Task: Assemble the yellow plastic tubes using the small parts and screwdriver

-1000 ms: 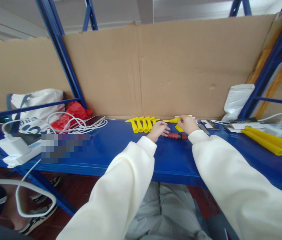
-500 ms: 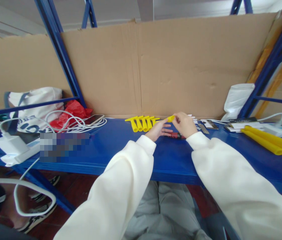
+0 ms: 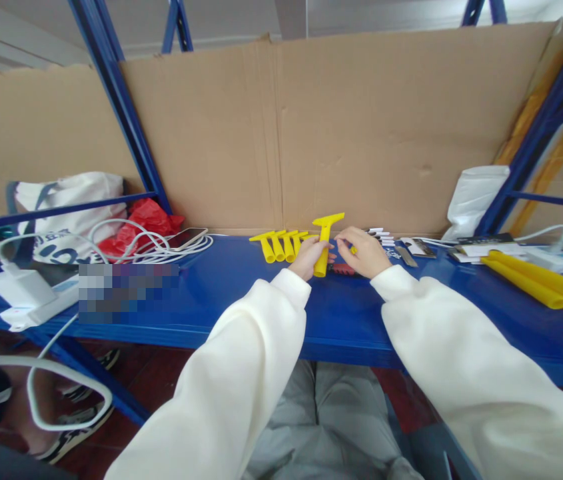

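My left hand point(image 3: 308, 257) is closed round the handle of a yellow T-shaped scraper point(image 3: 325, 247), held upright with its wide head at the top. Just to its right, the fingers of my right hand point(image 3: 365, 251) are pinched on a small yellow piece point(image 3: 354, 250), mostly hidden by the fingers. Several more yellow scrapers point(image 3: 288, 248) lie in a row on the blue shelf to the left of my hands. A red and black tool point(image 3: 344, 269), partly covered, lies beneath my hands.
Several thin white-and-black items point(image 3: 380, 235) and a flat metal piece point(image 3: 405, 256) lie beyond my right hand. Yellow tubes point(image 3: 536, 280) rest at the right. White cables point(image 3: 161, 250), a red plastic bag point(image 3: 144, 223) and a white cloth bag point(image 3: 76, 207) occupy the left. Cardboard point(image 3: 361, 127) walls the back.
The scraper in my left hand has turned upright, its wide head now showing. My right hand has drawn slightly apart from it, with the small yellow piece between its fingers.
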The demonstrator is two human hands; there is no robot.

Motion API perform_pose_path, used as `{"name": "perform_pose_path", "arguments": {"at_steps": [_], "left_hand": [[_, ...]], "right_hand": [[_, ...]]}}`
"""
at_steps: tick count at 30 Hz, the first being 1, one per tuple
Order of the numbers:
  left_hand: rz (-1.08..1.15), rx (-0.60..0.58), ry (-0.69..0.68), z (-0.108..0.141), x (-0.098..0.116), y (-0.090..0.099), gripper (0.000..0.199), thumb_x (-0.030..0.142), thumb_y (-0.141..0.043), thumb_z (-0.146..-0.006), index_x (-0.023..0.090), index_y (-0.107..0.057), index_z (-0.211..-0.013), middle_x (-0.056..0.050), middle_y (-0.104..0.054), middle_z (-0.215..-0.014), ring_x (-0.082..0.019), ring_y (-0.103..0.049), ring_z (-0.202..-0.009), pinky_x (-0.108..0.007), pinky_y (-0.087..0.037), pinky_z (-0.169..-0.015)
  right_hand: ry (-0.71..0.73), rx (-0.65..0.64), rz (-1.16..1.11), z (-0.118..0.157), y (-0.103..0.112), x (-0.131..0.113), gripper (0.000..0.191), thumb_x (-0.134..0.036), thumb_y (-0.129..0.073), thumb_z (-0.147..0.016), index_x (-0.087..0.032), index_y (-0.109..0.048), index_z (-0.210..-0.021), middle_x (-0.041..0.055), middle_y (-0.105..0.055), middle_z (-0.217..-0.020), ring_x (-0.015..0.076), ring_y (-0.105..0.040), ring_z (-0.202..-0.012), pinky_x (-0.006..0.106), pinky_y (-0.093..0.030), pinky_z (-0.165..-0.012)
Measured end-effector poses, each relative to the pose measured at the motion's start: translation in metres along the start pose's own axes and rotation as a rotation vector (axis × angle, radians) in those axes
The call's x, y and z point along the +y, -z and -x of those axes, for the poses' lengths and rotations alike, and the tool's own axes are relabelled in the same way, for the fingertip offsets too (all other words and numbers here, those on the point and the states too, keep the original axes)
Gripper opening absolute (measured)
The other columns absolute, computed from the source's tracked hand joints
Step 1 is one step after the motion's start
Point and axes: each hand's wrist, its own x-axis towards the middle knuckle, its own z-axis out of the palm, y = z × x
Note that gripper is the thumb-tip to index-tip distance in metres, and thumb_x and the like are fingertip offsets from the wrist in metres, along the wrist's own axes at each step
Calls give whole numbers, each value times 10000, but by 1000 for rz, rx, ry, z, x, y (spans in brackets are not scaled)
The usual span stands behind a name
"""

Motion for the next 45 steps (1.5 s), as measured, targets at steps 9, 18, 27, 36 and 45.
{"name": "perform_pose_path", "arguments": {"at_steps": [9,18,27,36,45], "left_hand": [[-372,-119,-162,15,4,-7,308,76,-559,-838,137,-588,-1139,-35,-683,-911,-72,-581,-536,-229,-523,-601],[-769,-55,-523,9,-7,1,271,136,-606,-845,149,-652,-1112,-119,-692,-1167,-248,-622,-1135,-367,-442,-1039],[-934,6,-542,11,-5,7,229,211,-549,-900,170,-652,-1101,-134,-684,-1180,-263,-609,-1158,-374,-440,-1035],[-993,10,-457,6,-9,9,169,228,-618,-863,168,-673,-1011,-141,-702,-1121,-276,-616,-1154,-373,-451,-1024],[-993,33,-411,6,-10,9,167,236,-639,-848,174,-686,-996,-136,-707,-1120,-280,-612,-1168,-378,-446,-1030]], "right_hand": [[-465,216,-48,0,-2,41,326,-330,-394,-927,-143,-596,-1101,169,-668,-1093,250,-631,-1014,412,-493,-923],[-627,163,-290,1,-6,40,195,-239,-468,-858,-156,-619,-949,101,-712,-930,191,-679,-753,340,-558,-716],[-478,-23,-319,1,-10,26,124,-157,-502,-802,-175,-621,-829,81,-737,-892,190,-702,-839,330,-560,-776],[-538,-137,-362,2,-14,38,127,-120,-526,-729,-169,-623,-794,35,-715,-739,154,-669,-656,277,-549,-651],[-934,-121,225,26,31,107,215,-172,-554,-765,-106,-744,-840,187,-734,-872,294,-699,-926,368,-526,-816]]}}
